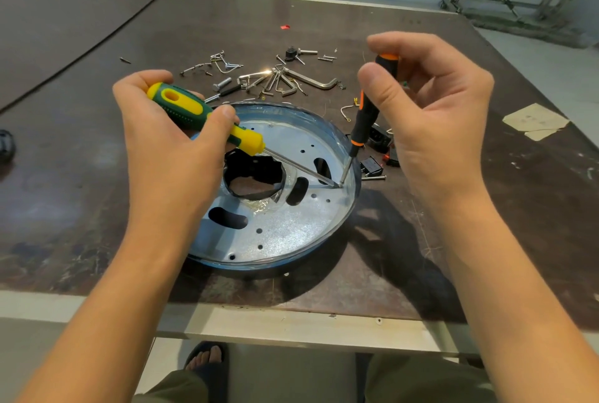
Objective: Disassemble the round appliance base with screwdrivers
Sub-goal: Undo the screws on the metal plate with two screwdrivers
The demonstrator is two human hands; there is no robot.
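1. Round base (285, 231) is set on table (97, 175), near edge.
2. Green/yellow screwdriver (194, 111) is held slanted in L hand (168, 149) grip.
3. Black/orange screwdriver (366, 114) is pinched by R hand (434, 120) grip; both tips are met at base's right rim.
4. Hex keys (311, 80) are scattered on far side.

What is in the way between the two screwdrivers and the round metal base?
Nothing visible. The green screwdriver and the black screwdriver both reach the base freely, tips meeting near its right rim.
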